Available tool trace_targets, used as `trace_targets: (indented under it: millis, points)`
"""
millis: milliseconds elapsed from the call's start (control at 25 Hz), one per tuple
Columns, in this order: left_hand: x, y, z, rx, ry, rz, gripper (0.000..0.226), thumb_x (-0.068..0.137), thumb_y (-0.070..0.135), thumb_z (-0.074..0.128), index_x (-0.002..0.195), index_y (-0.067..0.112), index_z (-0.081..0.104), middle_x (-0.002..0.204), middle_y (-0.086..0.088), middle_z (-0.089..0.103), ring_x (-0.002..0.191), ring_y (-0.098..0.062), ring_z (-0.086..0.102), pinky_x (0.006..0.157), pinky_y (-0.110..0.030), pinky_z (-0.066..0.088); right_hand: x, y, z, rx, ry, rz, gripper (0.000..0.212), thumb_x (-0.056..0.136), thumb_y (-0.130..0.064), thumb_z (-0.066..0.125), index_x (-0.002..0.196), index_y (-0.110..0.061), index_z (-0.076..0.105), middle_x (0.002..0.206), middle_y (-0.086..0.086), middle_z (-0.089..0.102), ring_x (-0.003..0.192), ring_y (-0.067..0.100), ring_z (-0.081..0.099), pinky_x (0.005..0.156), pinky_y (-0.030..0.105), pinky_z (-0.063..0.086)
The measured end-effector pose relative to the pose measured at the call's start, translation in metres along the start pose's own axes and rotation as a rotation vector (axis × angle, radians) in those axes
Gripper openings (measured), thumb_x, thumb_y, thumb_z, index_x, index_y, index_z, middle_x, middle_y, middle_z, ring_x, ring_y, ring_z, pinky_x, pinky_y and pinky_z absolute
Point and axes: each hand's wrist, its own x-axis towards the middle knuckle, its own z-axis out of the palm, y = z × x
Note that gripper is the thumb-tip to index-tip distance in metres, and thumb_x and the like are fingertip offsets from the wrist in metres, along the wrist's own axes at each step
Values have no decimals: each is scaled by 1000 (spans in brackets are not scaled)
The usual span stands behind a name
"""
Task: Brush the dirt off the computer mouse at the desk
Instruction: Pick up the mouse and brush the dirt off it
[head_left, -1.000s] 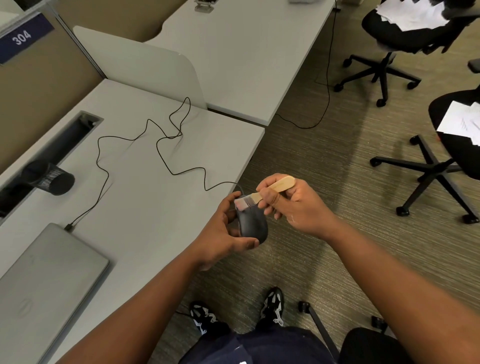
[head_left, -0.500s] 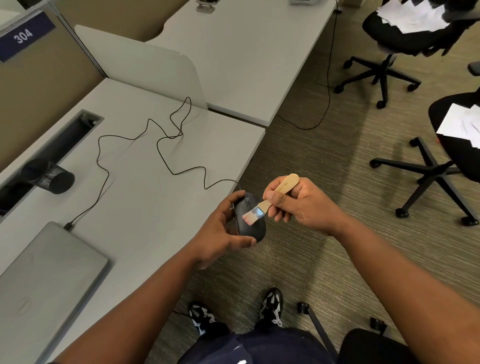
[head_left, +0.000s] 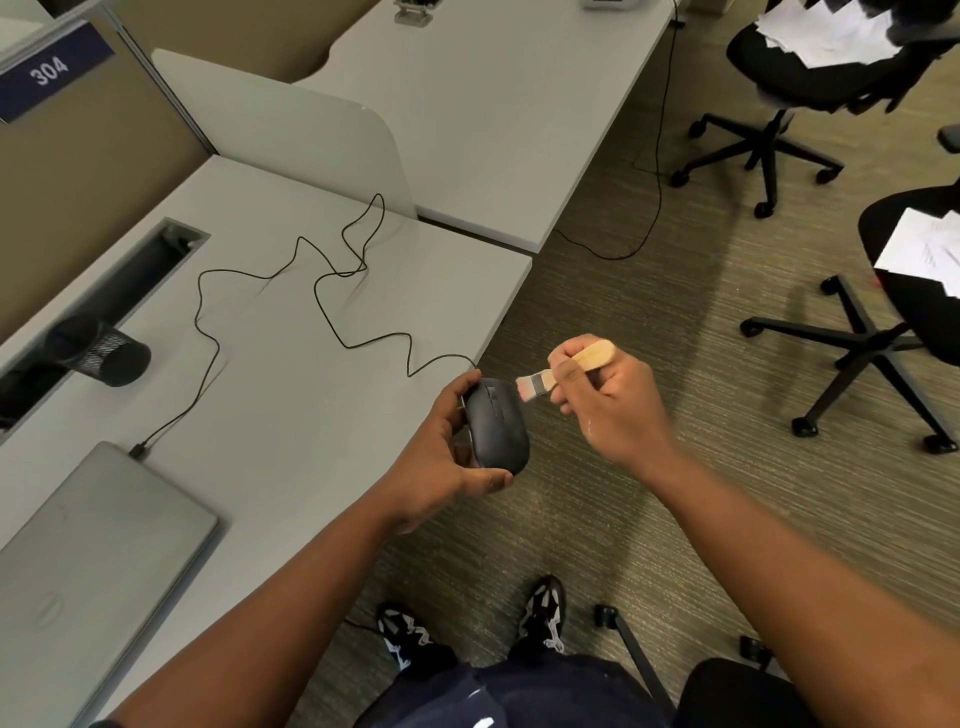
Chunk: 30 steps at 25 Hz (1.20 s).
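Gripping the black computer mouse (head_left: 497, 427) in the left hand (head_left: 447, 457), just off the desk (head_left: 291, 395) edge. Pinching a small wooden brush (head_left: 566, 370) in the right hand (head_left: 608, 405), bristles touching its right front. Brushing apparently midway; remaining dirt impossible to tell.

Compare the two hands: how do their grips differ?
The left hand cups the black mouse from the side, thumb under its rear; the right hand pinches the wooden brush by its handle. Left sits lower, at the desk edge; right over carpet. Both hold something.
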Motion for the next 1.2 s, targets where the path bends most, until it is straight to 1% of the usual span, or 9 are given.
trace_targets:
  millis: [80,200,320,480,640,760,880,1040,1200]
  points:
    - [0,0,0,7,-9,-20,124,76,-7,89,158,54,18,161,-2,39,128,-32,65,89,-38,64,-4,2,3,-126,-62,-68,16,103,-40,56,102,-33,70,77,2,75,66,22,71,59,48,58]
    - [1,-1,0,46,2,-53,133,75,-2,91,160,56,7,164,-7,39,119,-28,73,93,-44,64,-9,3,12,-210,-138,-91,25,106,-37,55,123,-28,71,99,-11,77,82,8,72,73,39,60]
    - [3,-2,0,62,14,-43,126,68,8,95,157,53,18,158,-5,46,119,-32,72,91,-45,65,-12,5,18,-199,-176,-62,30,107,-34,54,131,-24,68,115,-9,76,99,8,70,86,38,60]
    - [1,-1,2,46,18,-31,121,67,5,96,154,52,26,154,1,48,123,-31,69,92,-46,65,-13,8,21,-135,-191,-40,29,107,-32,53,131,-22,67,111,-10,74,99,8,70,86,41,61]
    - [-3,4,4,72,15,28,114,70,-4,93,149,52,32,146,3,51,121,-31,69,85,-35,64,-14,10,21,-97,-179,-5,26,107,-32,54,127,-25,69,107,-8,76,98,10,72,86,45,61]
    - [-3,3,5,119,49,36,116,70,2,96,151,52,29,146,11,47,120,-30,66,85,-32,63,-17,10,23,-12,-183,31,20,105,-35,55,119,-40,68,106,-6,77,99,16,74,85,51,62]
    - [-3,0,6,147,83,13,125,67,16,101,160,49,24,156,12,39,124,-28,65,98,-43,62,-18,12,26,52,-200,51,21,105,-35,55,108,-53,66,104,-4,77,97,20,74,83,54,62]
    - [-4,3,9,170,80,25,122,70,14,99,158,50,22,145,25,36,115,-21,66,89,-29,63,-21,14,28,91,-220,72,19,106,-29,55,116,-39,68,107,-4,75,99,18,73,86,52,62]
    - [-3,1,7,205,74,24,120,70,12,98,153,53,21,157,11,34,120,-12,61,89,-24,61,-19,9,23,116,-182,66,18,103,-33,60,107,-48,69,100,-4,77,93,24,74,83,52,61]
